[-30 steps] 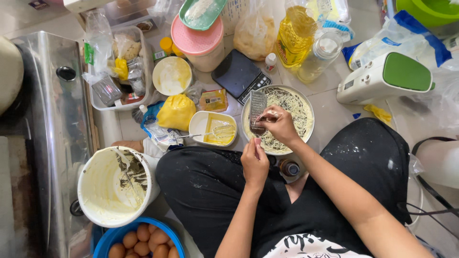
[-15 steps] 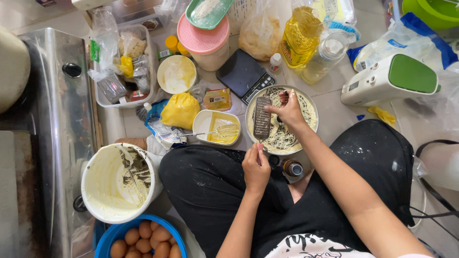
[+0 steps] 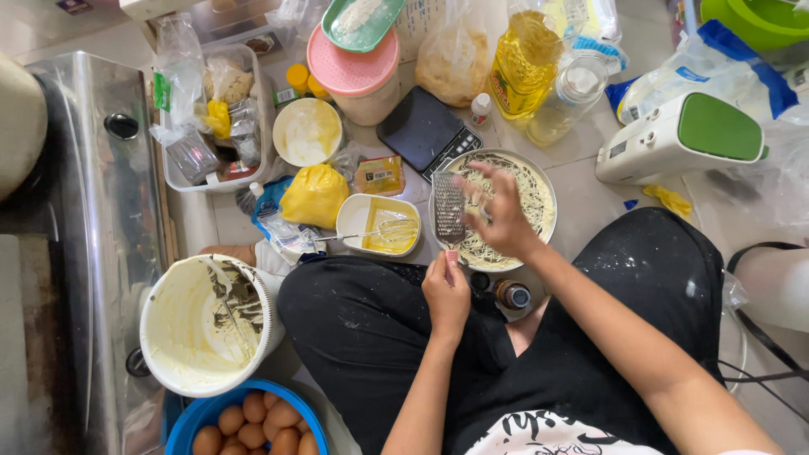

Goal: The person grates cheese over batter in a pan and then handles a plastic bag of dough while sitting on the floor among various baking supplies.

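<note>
My left hand (image 3: 447, 291) grips the pink handle of a flat metal grater (image 3: 449, 207), holding it slanted over the left side of a round pan (image 3: 544, 192). The pan holds a cake covered in pale grated shreds. My right hand (image 3: 504, 217) hovers over the pan just right of the grater, blurred, with fingers partly spread. Whatever it may pinch against the grater is not visible. I sit cross-legged on the floor in black trousers dusted with flour.
Around the pan: a black kitchen scale (image 3: 421, 128), a white dish of yellow liquid with a whisk (image 3: 377, 226), a yellow bag (image 3: 313, 195), an oil bottle (image 3: 520, 61), a hand mixer (image 3: 678, 139), a batter-smeared bucket (image 3: 202, 324), a blue bowl of eggs (image 3: 244, 419), a small brown bottle (image 3: 510, 295).
My right hand went up along the grater toward the pan's far side, then came back down to the middle with fingers spread. My left hand kept the grater handle nearly still.
</note>
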